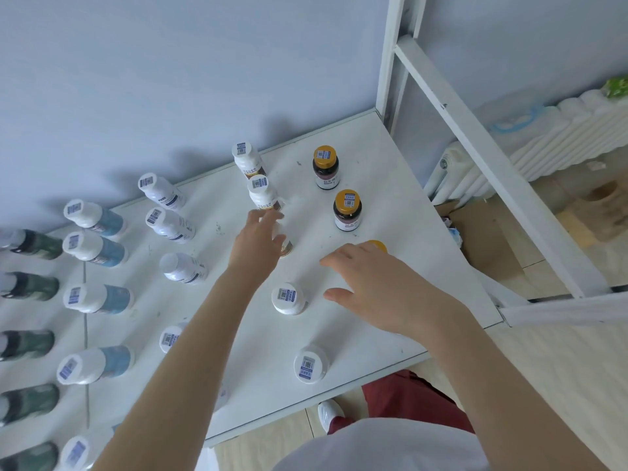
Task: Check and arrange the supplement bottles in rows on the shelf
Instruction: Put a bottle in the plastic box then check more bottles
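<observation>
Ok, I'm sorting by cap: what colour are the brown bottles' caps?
Golden yellow caps, shown best in the head view.

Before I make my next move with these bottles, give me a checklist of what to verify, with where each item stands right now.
1. Left hand grips the white bottle: ok, thumb and fingers lie round it.
2. Right hand holds the near gold-cap bottle: cannot tell, the fingers hide all but its cap.
3. Far gold-cap bottle and middle gold-cap bottle upright and in line: ok.
4. The two white-cap bottles beyond the left hand, rear and front, upright in one row: ok.
5. Every cap shows a code sticker: not ok, the bare-capped bottle shows none.
</observation>
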